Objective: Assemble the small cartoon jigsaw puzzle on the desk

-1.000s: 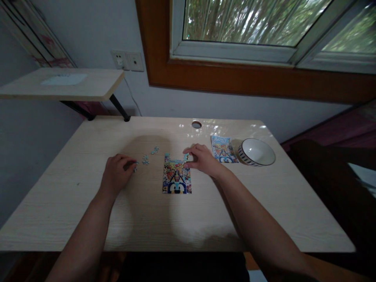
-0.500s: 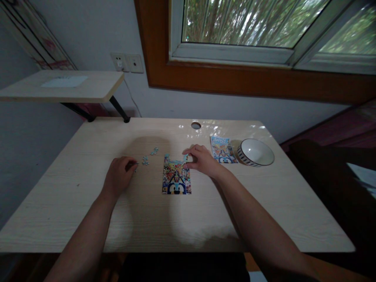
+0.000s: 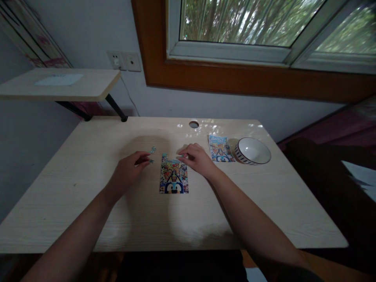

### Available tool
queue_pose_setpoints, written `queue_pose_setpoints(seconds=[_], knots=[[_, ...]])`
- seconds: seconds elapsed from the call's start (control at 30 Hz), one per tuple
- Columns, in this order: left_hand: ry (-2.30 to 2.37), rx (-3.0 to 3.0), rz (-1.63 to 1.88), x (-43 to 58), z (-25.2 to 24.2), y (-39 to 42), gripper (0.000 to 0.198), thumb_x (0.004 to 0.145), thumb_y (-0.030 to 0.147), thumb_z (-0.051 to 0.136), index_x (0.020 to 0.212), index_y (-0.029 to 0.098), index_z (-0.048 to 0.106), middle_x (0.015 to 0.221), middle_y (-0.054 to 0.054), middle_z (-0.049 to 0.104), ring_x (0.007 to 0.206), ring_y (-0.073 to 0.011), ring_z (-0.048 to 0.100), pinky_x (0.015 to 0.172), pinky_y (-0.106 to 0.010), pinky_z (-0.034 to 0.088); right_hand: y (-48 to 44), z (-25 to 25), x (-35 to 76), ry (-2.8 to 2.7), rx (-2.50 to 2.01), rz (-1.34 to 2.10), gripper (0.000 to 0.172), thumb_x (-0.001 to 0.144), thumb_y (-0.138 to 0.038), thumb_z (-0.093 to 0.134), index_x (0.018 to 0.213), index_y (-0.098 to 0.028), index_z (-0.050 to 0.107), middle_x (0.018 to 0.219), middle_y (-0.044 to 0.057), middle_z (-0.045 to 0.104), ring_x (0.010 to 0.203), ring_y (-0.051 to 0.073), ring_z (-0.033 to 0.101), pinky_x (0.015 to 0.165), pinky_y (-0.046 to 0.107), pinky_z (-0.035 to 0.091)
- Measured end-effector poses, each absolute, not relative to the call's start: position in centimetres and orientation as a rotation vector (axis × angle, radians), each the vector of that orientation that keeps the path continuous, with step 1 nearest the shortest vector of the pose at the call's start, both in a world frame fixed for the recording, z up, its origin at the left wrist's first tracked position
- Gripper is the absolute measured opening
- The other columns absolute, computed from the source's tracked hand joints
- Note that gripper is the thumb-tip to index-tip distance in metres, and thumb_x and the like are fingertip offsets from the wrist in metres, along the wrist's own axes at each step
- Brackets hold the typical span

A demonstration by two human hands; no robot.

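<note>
A nearly complete jigsaw puzzle with a blue cartoon dog lies flat on the desk, its top edge uneven with a gap. My right hand is at its upper right corner, thumb and forefinger closed around a small light-blue puzzle piece that the fingers partly hide. Left of the puzzle, my left hand reaches low over the desk. Its forefinger and thumb are apart, with loose puzzle pieces at the thumb tip. A few more loose pieces lie just beyond the forefinger.
A printed picture sheet with the same dog lies right of the puzzle, beside a white bowl with a striped outside. A raised shelf stands at the desk's back left. The desk has a round cable hole near its back edge.
My left hand has moved right to the loose pieces, and its fingers have parted. My right hand has shifted slightly left along the puzzle's top. The view has moved a little.
</note>
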State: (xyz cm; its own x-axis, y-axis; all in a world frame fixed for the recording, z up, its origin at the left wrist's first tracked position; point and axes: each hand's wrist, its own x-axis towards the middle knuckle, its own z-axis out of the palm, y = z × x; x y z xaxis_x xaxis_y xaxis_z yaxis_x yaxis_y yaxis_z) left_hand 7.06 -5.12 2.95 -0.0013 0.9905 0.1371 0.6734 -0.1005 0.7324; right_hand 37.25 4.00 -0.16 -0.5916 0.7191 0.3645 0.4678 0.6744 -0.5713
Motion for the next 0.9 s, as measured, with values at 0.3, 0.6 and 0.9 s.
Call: queue_pose_setpoints(seconds=[0.3,0.6,0.9], knots=[[1.494,1.836,0.879,11.0,2.3,-2.4,0.021,0.086,0.030,0.073,0.105,0.022,0.072,0.099,-0.005,0.077,0.089,-0.0227,0.074,0.087,-0.040,0.061,3.2,-0.1,36.2,-2.385,-0.733,0.543,0.025,0.101,-0.043,0.067,0.120,-0.029,0.074,0.113,0.006,0.076,0.108,0.024,0.066,0.095,0.040,0.045],[1.429,1.734,0.896,12.0,1.4,-1.5,0.027,0.084,0.029,0.075,0.110,0.021,0.071,0.101,-0.007,0.075,0.091,-0.0227,0.073,0.083,-0.038,0.060,3.5,-0.2,36.2,-2.407,-0.711,0.510,0.019,0.104,-0.039,0.063,0.110,-0.029,0.078,0.107,0.005,0.079,0.103,0.023,0.069,0.093,0.040,0.047],[1.411,1.641,0.908,11.8,1.3,-1.5,0.029,0.083,0.030,0.077,0.110,0.021,0.072,0.098,-0.005,0.075,0.087,-0.0210,0.073,0.080,-0.036,0.060,3.4,0.0,36.1,-2.412,-0.615,0.370,0.019,0.105,-0.031,0.060,0.105,-0.023,0.078,0.100,0.006,0.078,0.094,0.022,0.069,0.083,0.038,0.047]])
